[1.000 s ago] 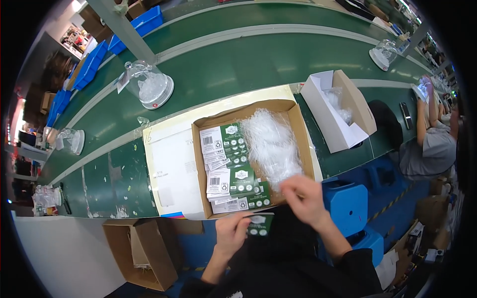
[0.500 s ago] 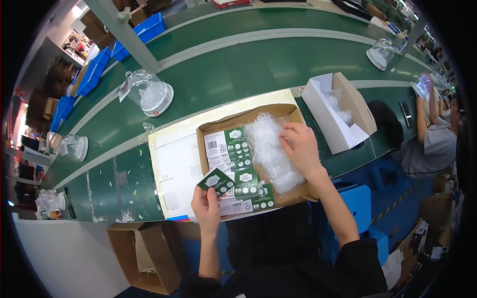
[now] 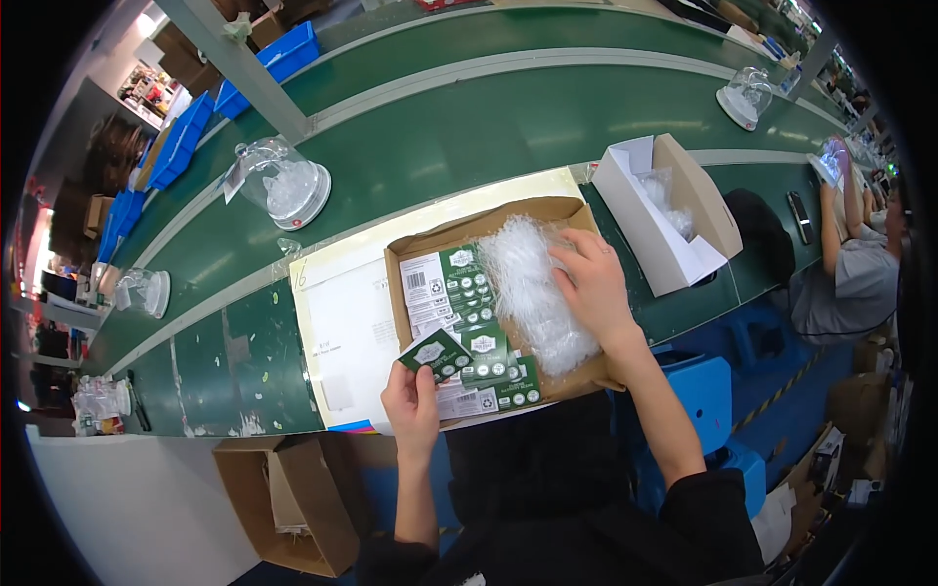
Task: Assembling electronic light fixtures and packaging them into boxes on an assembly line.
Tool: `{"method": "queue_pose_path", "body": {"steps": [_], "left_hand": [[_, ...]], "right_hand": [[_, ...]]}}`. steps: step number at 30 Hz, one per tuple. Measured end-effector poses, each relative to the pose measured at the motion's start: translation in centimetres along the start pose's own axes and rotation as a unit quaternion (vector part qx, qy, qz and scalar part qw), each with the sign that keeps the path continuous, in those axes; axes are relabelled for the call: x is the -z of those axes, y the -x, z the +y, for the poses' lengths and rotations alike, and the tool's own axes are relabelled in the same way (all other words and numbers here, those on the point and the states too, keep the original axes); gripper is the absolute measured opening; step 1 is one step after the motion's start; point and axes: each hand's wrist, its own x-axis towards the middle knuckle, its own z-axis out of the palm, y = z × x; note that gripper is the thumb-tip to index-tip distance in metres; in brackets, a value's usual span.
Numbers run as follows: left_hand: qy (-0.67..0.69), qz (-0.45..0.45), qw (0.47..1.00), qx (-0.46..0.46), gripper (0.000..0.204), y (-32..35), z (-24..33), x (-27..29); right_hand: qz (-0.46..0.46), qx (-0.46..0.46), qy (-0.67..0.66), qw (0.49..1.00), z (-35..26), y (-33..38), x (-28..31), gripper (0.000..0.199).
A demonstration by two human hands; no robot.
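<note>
Left hand [image 3: 410, 400] pinches a small green card [image 3: 436, 353] between thumb and fingers at the near edge of a shallow brown cardboard box [image 3: 415, 248], holding the card tilted just above the stack of similar green cards [image 3: 483, 327] and white labels [image 3: 424, 293] that fill the box's left half. Right hand [image 3: 593, 288] lies palm down, fingers spread and slightly curled, on a heap of clear plastic bags [image 3: 532, 288] that fills the box's right half; it presses into the bags, though whether it has one gripped cannot be told. That box sits on a pale yellow-white sheet [image 3: 337, 322] spread over the green desk [image 3: 410, 146], right in front of the person. Just to the right of it stands a white carton [image 3: 684, 256] with its flaps open and more clear plastic inside. Farther back on the desk, to the left, a clear plastic dome [image 3: 283, 183] rests on a round base, with another one [image 3: 745, 96] far off to the right and a third [image 3: 145, 291] near the left edge. Blue bins [image 3: 283, 54] line the far side at upper left. Below the desk edge, on the floor to the left, an open brown carton [image 3: 293, 503] stands. At the far right another person [image 3: 845, 264] in a grey shirt sits at the same desk.
</note>
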Motion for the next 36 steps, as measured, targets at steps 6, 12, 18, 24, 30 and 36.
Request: {"method": "queue_pose_path", "body": {"steps": [6,12,18,24,30,36], "left_hand": [[-0.036,-0.016,0.999,-0.010,0.015,0.2,-1.0,0.3],[-0.052,-0.010,0.998,-0.020,0.014,0.2,-0.8,0.2],[-0.058,-0.013,0.998,-0.019,0.013,0.0,-1.0,0.2],[-0.069,-0.003,0.997,-0.020,0.014,0.1,-0.7,-0.1],[-0.072,-0.022,0.997,-0.021,0.018,-0.1,-1.0,0.1],[-0.092,-0.026,0.995,-0.026,0.019,0.1,-1.0,0.1]], "right_hand": [[-0.056,-0.006,-0.010,0.998,0.6,0.6,-0.4,0.013],[-0.011,0.023,0.033,0.999,-0.1,0.2,-0.5,0.010],[-0.032,-0.001,-0.032,0.999,0.4,0.4,0.1,0.011],[-0.008,-0.038,-0.131,0.991,-0.3,0.2,0.5,0.008],[0.024,-0.064,-0.186,0.980,-0.2,-0.1,1.1,0.011],[0.064,-0.081,-0.222,0.970,-0.4,0.1,1.5,0.008]]}}
